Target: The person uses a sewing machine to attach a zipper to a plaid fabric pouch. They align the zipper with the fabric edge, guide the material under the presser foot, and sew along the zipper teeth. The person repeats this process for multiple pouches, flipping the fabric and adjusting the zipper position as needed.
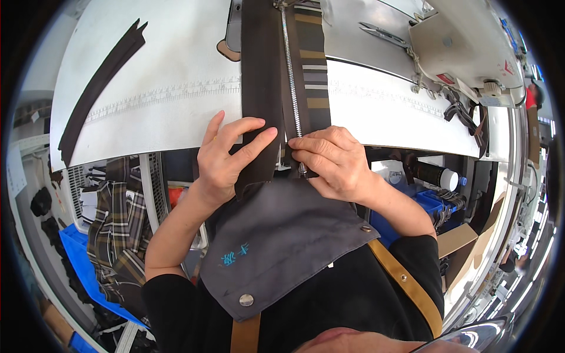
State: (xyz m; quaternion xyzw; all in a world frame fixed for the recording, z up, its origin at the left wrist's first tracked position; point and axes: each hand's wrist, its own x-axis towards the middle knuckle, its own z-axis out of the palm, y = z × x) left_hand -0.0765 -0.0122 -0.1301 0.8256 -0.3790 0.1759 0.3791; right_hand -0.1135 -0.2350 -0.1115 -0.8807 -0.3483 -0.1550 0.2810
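Across the white surface (159, 112), a metal zipper (289, 76) is running lengthwise toward the person, flanked by a dark fabric panel (259, 76) on the left and striped fabric (316, 88) on the right. The left hand (232, 156) is resting on the panel near its lower end with fingers spread; whether its hidden fingers are gripping the edge, I cannot tell. The right hand (332, 162) is pinching the zipper's lower end, and the slider (303, 169) is hanging just below those fingertips. A dark strip (100, 91) is lying well apart at far left. Beyond the right hand, metal snips (385, 34) are lying beside a pale sewing machine (471, 53). Plaid cloth (118, 223) is filling a spot below the surface, at left.
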